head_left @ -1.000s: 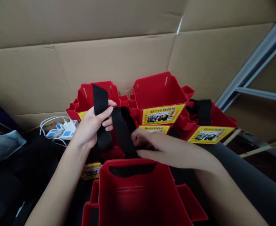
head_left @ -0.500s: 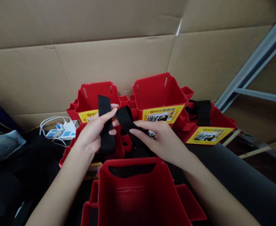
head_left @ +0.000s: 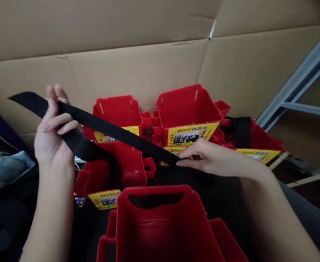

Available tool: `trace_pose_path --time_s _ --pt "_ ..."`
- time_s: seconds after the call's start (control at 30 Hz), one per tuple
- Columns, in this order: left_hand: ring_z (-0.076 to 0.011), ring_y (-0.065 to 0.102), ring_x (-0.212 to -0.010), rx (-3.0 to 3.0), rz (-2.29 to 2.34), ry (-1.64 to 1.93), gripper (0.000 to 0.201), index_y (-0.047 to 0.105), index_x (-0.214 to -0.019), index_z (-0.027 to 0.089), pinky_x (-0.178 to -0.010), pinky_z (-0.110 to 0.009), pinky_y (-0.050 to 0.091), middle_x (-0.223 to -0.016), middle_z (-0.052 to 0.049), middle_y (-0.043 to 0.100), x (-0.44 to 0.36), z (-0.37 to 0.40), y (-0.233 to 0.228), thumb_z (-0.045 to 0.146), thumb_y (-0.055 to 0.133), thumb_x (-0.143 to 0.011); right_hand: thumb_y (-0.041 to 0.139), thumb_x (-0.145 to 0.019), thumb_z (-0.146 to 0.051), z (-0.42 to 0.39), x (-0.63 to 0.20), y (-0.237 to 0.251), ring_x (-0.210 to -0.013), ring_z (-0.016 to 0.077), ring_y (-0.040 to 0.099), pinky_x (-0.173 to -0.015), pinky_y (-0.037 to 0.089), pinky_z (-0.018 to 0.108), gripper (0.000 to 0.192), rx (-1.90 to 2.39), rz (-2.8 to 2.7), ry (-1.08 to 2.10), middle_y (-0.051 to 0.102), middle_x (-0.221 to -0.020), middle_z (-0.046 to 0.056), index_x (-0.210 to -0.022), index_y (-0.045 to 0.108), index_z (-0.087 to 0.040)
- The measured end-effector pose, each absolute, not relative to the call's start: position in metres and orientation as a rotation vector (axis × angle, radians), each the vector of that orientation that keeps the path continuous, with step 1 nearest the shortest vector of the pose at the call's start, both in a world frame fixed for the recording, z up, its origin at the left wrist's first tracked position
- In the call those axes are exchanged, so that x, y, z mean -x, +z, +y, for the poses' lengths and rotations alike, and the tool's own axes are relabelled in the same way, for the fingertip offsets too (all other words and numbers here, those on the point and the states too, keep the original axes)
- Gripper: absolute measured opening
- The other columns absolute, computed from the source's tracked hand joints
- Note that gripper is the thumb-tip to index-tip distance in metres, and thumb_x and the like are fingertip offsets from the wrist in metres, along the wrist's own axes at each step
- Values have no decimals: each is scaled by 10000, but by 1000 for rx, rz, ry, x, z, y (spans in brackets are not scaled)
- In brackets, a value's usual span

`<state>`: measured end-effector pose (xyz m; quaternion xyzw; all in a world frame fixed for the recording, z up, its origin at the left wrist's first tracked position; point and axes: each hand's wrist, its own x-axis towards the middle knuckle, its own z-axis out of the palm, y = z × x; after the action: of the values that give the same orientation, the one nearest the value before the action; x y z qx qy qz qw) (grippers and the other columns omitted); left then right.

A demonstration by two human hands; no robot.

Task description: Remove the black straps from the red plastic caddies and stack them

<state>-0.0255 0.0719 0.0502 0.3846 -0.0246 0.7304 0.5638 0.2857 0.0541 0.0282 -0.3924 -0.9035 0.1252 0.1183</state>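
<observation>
A black webbing strap stretches slantwise between my two hands. My left hand, raised at the left, is closed around it; one end sticks out past the fingers and another length hangs below toward a red bin. My right hand pinches the strap lower down, right of centre. Nearest me stands a red plastic tool box with side pockets and a curved slot in its far wall. Behind the strap is another red tool box with a yellow label.
More red tool boxes with yellow labels stand in a row against a cardboard wall. One at the right holds a black strap. A metal frame rises at the right. A bluish plastic bag lies at the left.
My left hand has moved left and up, my right hand slightly right and down. The strap, looped between close hands before, is now drawn out long between them.
</observation>
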Motion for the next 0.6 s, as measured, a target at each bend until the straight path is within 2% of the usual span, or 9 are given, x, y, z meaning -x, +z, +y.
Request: trace_pose_path --time_s 0.07,0.13,0.17,0.2,0.27,0.33,0.43,0.5,0.6 --pt "101 365 -381 -923 -92 1713 206 555 -956 191 -380 -30 293 -890 123 614 31 71 51 225 352 -965 479 -859 -319 62 -288 23 -539 113 520 -506 394 221 281 1258 -2671 362 590 -601 -14 -689 648 -171" --pt "77 343 -354 -943 -57 1621 210 559 -935 191 -362 -58 287 -763 115 599 24 71 49 193 350 -960 560 -809 -313 65 -284 20 -701 154 604 -620 460 250 179 1269 -2651 389 662 -761 9 -840 684 -188" --pt "62 333 -339 -977 -7 1559 208 564 -914 185 -346 -78 276 -715 103 590 17 71 48 168 360 -948 600 -780 -316 65 -279 19 -825 175 617 -699 477 270 236 1236 -2613 442 673 -896 24 -976 670 -205" --pt "49 332 -327 -1037 54 1498 193 570 -898 178 -331 -98 261 -693 87 588 8 71 45 142 383 -928 628 -759 -317 64 -273 19 -946 188 601 -778 478 288 375 1176 -2549 526 651 -1033 39 -1121 611 -221" --pt "17 354 -321 -1223 211 1342 134 584 -888 172 -318 -137 232 -664 50 587 -11 70 40 119 462 -870 624 -766 -306 60 -259 18 -1087 178 544 -881 458 304 591 989 -2352 738 571 -1200 64 -1318 424 -233" --pt "-25 394 -339 -1439 344 1096 90 595 -893 165 -335 -162 232 -584 28 562 -29 70 33 156 532 -829 595 -794 -273 55 -243 15 -1097 153 540 -914 449 300 630 790 -2150 890 558 -1200 71 -1363 329 -228" --pt "-52 410 -369 -1654 429 749 113 602 -869 149 -375 -181 267 -518 22 521 -43 69 24 240 548 -828 626 -777 -264 53 -227 7 -960 140 595 -855 483 278 571 692 -2047 897 607 -997 33 -1299 400 -222" --pt "-45 406 -386 -1733 437 665 128 603 -866 141 -393 -182 281 -563 12 541 -44 69 21 246 540 -832 631 -774 -260 53 -223 1 -838 127 608 -783 506 258 542 691 -2044 847 591 -857 1 -1276 427 -228" --pt "-48 399 -400 -1763 454 646 150 596 -893 134 -399 -175 282 -533 22 518 -40 70 20 254 521 -842 574 -814 -231 55 -224 -2 -813 119 595 -761 507 255 545 653 -2017 809 566 -869 5 -1320 372 -243"
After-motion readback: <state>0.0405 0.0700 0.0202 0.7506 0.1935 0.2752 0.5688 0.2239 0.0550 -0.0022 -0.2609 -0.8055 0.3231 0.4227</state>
